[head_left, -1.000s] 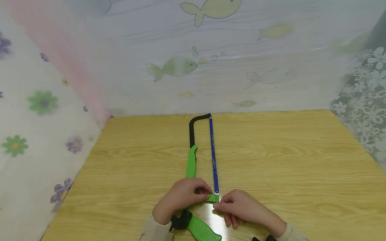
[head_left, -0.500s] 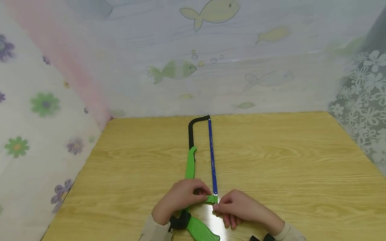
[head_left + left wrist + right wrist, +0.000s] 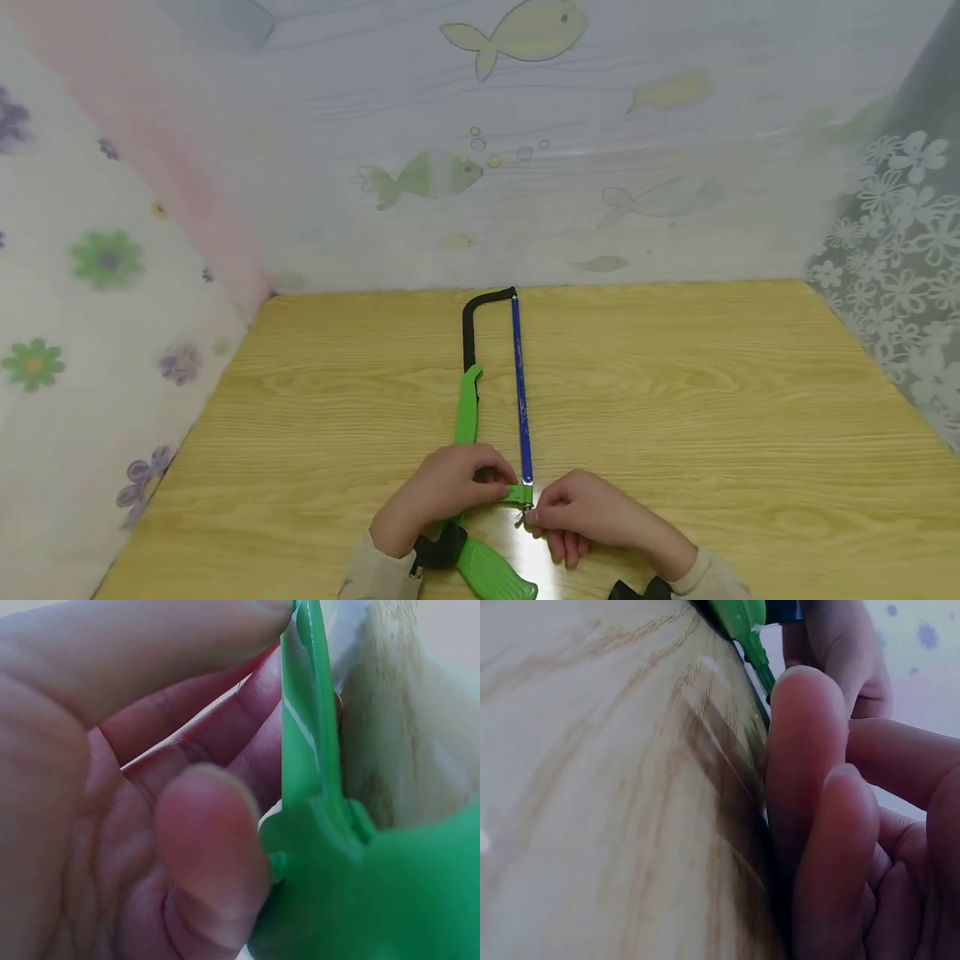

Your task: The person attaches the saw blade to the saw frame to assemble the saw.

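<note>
A hacksaw with a green grip, black bow and blue blade lies on the wooden table, its bow end away from me. My left hand holds the green bracket at the blade's near end between thumb and fingers; the left wrist view shows green plastic beside those fingers. Just below the bracket, my right hand pinches a small metal wing nut, partly covered by the fingertips. In the right wrist view the fingers hide the nut, their lower side close to the tabletop.
The saw's green handle lies near the front edge of view, beside the left wrist's black strap. A wall with printed fish rises behind the wooden table; another wall stands at the left.
The right fingertips have shifted slightly, and the small metal nut now shows beside them. The left hand keeps its hold; the whole view drifts a little.
</note>
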{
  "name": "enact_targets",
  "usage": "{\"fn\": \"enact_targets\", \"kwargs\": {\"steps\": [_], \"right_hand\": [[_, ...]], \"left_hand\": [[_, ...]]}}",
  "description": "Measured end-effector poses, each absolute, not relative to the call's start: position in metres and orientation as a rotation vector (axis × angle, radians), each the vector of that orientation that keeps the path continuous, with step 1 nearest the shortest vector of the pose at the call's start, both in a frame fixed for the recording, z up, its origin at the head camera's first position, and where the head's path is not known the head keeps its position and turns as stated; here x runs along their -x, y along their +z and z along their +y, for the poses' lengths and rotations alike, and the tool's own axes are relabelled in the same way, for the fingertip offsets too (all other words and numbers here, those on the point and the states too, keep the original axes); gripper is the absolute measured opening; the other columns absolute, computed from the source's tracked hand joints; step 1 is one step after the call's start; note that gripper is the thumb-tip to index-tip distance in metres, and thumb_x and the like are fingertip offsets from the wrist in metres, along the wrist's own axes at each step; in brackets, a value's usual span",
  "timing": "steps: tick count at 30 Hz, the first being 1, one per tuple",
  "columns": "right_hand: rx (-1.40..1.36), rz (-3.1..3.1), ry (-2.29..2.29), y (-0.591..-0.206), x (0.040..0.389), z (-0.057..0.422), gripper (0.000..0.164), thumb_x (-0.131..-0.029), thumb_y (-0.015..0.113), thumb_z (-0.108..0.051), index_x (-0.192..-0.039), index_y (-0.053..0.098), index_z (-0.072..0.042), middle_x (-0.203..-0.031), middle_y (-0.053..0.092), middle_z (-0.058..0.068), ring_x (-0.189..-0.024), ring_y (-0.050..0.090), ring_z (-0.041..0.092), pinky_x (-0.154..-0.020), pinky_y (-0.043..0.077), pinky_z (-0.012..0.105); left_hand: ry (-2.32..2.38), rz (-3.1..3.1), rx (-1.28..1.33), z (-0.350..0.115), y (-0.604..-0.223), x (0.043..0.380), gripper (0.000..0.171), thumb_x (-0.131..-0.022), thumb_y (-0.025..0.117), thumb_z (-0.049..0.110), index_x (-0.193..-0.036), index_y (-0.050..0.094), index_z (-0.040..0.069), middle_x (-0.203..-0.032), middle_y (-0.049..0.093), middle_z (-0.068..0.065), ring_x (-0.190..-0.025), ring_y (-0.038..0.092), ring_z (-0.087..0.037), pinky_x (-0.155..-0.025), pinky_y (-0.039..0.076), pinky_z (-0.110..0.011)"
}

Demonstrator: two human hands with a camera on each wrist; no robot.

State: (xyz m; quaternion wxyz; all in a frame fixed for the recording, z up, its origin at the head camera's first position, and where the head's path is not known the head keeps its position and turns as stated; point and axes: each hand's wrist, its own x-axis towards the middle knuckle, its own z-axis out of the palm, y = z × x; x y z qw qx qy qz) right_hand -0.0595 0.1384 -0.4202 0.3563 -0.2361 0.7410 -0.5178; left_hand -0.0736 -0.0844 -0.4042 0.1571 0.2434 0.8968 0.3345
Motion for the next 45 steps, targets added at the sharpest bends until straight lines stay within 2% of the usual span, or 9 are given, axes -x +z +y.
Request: {"fn": "enact_targets", "kwargs": {"steps": [14,45], "right_hand": [[0.554,1.954,-1.365,-0.422,0.0581,0.1379,0.03,-0.083,0.061,-0.036,-0.072,0.056,-0.008,-0.051,0.055,0.002,-0.04,0.055,0.017,-0.036,0.041,0.026],[0.535,1.962,-1.359,-0.421,0.0594,0.1349,0.033,-0.082,0.062,-0.038,-0.069,0.06,-0.007,-0.053,0.057,0.003,-0.041,0.056,0.017,-0.038,0.043,0.027]], "left_hand": [[0.982,2.567,-0.702,-0.0849,-0.4073,0.0711,0.01,-0.082,0.063,0.029,-0.092,0.067,0.028,-0.079,0.056,0.021,-0.07,0.052,0.005,-0.066,0.042,-0.019],[0.96,2.568,-0.691,-0.0864,-0.4031,0.0712,0.011,-0.083,0.062,0.03,-0.093,0.066,0.028,-0.079,0.056,0.022,-0.07,0.051,0.005,-0.065,0.041,-0.018]]}}
